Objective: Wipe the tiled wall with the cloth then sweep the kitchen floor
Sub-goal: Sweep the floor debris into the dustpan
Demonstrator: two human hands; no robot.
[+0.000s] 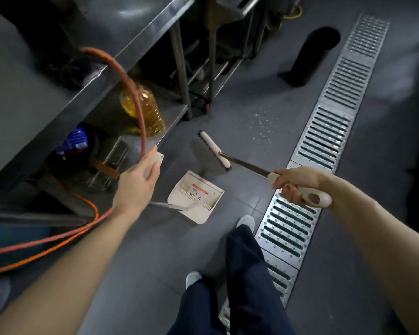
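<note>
Floor (140, 274), grey tile, is filling most of the frame, with a metal drain grate (324, 146) running down the right side. A steel counter (46, 93) is occupying the upper left, and an orange hose (136, 93) is looping down from it.

Near the centre, the broom (214, 151) is resting its bristles on the tile just above the dustpan (196, 197). Pale crumbs (259, 122) are lying well apart, up and to the right.

Risks, as I judge them: a stroke angled toward the right could be flicking crumbs into the grate slots, and the pan, not sitting flush, could be letting dirt slip beneath its lip. The hose could be snagging the pan's upright handle.

Right hand (293, 182), centre right, is wrapping its fingers around the broom's pale grip, arm reaching in from the lower right. Left hand (138, 182), centre left, is curling around the top of the dustpan handle, arm stretching in from the lower left.
</note>
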